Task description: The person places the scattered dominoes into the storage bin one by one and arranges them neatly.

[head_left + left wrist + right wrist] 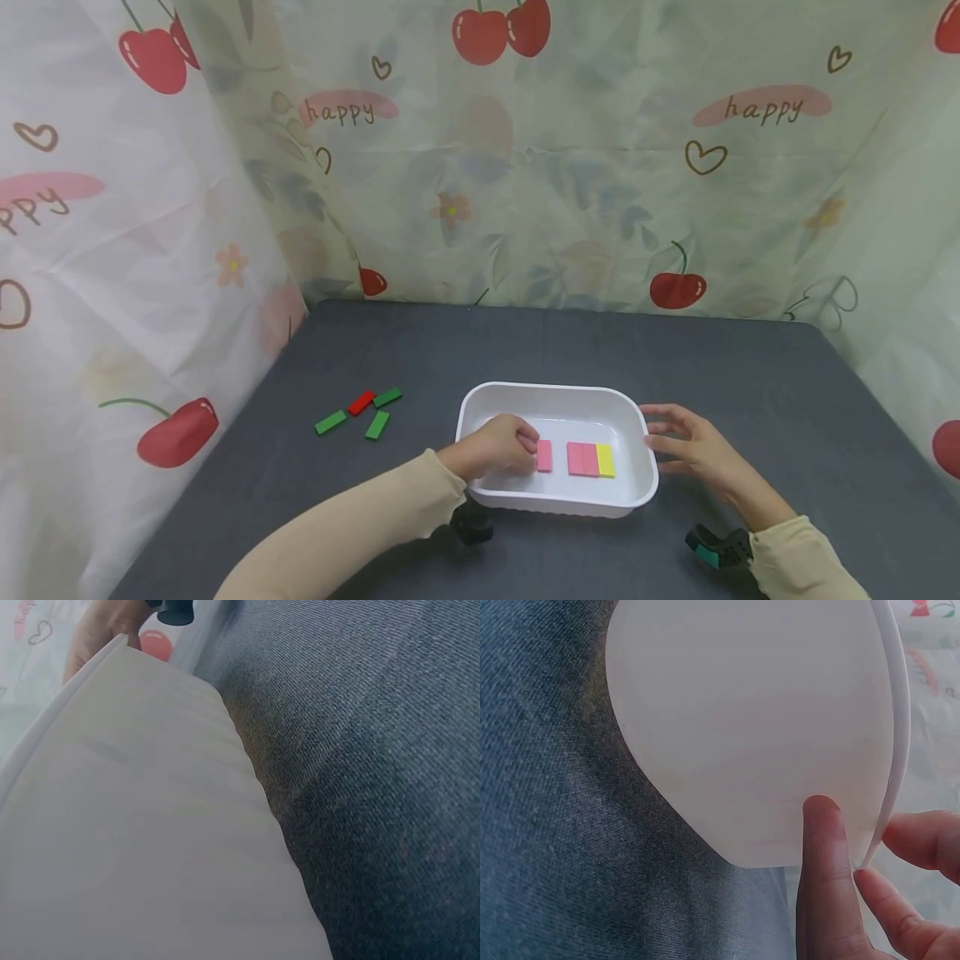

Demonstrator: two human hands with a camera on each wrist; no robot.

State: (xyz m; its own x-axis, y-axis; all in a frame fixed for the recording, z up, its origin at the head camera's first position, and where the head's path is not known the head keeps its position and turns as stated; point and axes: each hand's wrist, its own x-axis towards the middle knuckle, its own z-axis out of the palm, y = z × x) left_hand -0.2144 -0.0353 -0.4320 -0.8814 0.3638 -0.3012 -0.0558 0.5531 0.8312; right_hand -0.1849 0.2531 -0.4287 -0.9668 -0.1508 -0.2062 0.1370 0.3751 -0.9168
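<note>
A white tray (555, 390) stands on the dark grey table. On its floor lie a single pink block (544, 456), a pair of pink blocks (582, 459) and a yellow block (606, 460) in a row. My left hand (497, 446) reaches into the tray, and its curled fingers hold the left end of the single pink block. My right hand (684, 446) holds the tray's right rim. In the right wrist view its thumb (823, 862) presses the tray's outer wall (750, 727) while the fingertips (922, 840) sit over the rim. The left wrist view shows only the tray's wall (150, 825) and the cloth.
Three green blocks (330, 422) (377, 425) (387, 397) and one red block (361, 402) lie loose on the table left of the tray. Cherry-print curtains (525, 167) close off the back and both sides. The grey table surface (750, 375) stretches around the tray.
</note>
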